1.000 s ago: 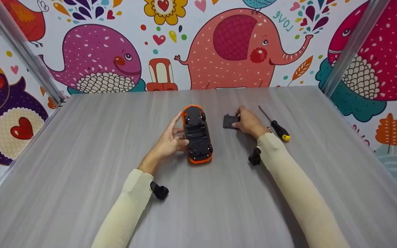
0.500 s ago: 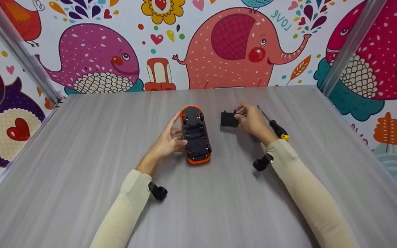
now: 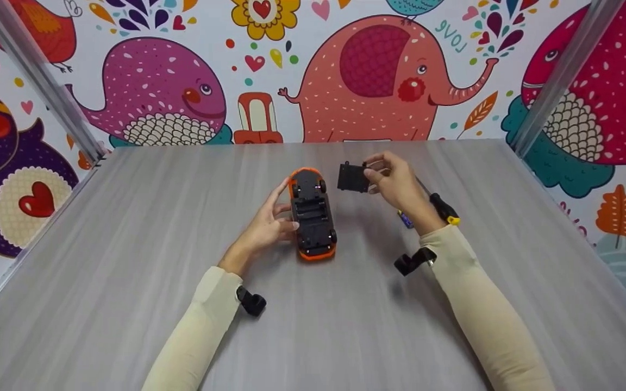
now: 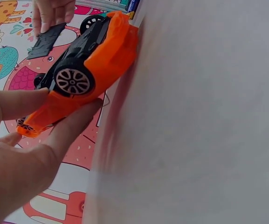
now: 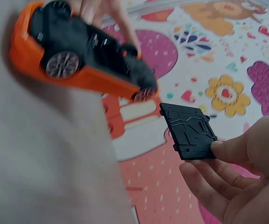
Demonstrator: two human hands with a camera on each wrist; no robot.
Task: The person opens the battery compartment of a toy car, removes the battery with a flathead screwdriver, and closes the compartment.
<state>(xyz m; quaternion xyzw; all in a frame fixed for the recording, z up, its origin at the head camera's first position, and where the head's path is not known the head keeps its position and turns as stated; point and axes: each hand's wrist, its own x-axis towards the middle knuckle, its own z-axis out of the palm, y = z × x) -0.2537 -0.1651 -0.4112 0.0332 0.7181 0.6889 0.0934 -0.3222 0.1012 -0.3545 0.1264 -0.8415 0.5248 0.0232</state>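
An orange toy car (image 3: 314, 233) lies upside down mid-table, its black underside and an open, box-shaped bay facing up. My left hand (image 3: 261, 231) grips it along its left side, thumb on the near edge and fingers beneath, as the left wrist view shows on the orange body (image 4: 111, 58). To the right of the car, my right hand (image 3: 398, 183) pinches a flat black battery cover (image 3: 352, 177) by its right edge between thumb and fingers. Small tabs and moulded lines show on the cover (image 5: 190, 130) in the right wrist view. It is apart from the car.
A screwdriver (image 3: 443, 207) with a black and yellow handle lies beyond my right wrist, its shaft partly hidden by the hand. A small blue-purple object (image 3: 405, 219), perhaps a battery, peeks out beside that wrist. A cartoon-printed wall (image 3: 269, 65) closes off the table's back.
My right hand has raised the battery cover from the tabletop and brought it slightly left and toward the back. The blue-purple object came into sight. My left hand and the car stay put.
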